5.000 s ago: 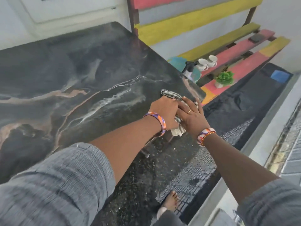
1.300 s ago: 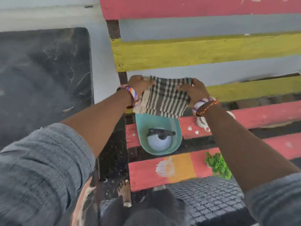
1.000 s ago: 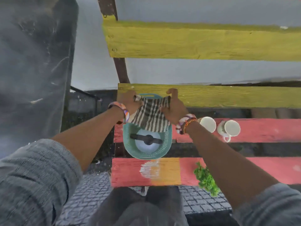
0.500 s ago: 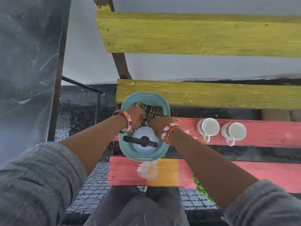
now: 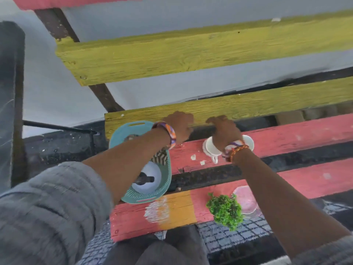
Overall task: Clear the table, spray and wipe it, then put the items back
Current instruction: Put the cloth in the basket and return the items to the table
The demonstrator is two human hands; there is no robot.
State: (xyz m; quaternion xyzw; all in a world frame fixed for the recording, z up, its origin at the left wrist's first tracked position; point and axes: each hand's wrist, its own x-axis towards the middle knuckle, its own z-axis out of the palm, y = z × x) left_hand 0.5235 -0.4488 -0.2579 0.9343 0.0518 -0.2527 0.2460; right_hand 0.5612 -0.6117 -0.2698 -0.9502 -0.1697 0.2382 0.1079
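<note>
Both hands were out over the slatted bench (image 5: 286, 134), clear of the basket (image 5: 166, 180). L hand (image 5: 179, 127) sat at the near edge of the yellow slat (image 5: 248, 106), just right of the basket's far rim; fingers curled, back of hand up, nothing seen in the grip. R hand (image 5: 223, 129) sat just beside it to the right, over the white cups (image 5: 210, 148); fingers bent down past the slat edge, tips hidden, so cannot tell whether they touched a cup.

Striped cloth (image 5: 160, 159) lay inside the basket, near its right wall, well apart from both sets of fingers and mostly covered by the L forearm. Visible part: bunched, dark/light stripes. Spray bottle (image 5: 147, 180) stood in the basket near side of the cloth: white body, black trigger head.

Basket: teal, oval, perforated wall, handle slot at far rim. It spanned the gap between the red slats at the bench's left end, near rim on the front slat.

Small green plant (image 5: 225, 209) stood at the front slat's near edge, right of the basket, with a clear round dish (image 5: 246, 199) just beside it. Table (image 5: 7, 73) edge showed at far left, apart from the bench. Red slats right of the cups had open room.
</note>
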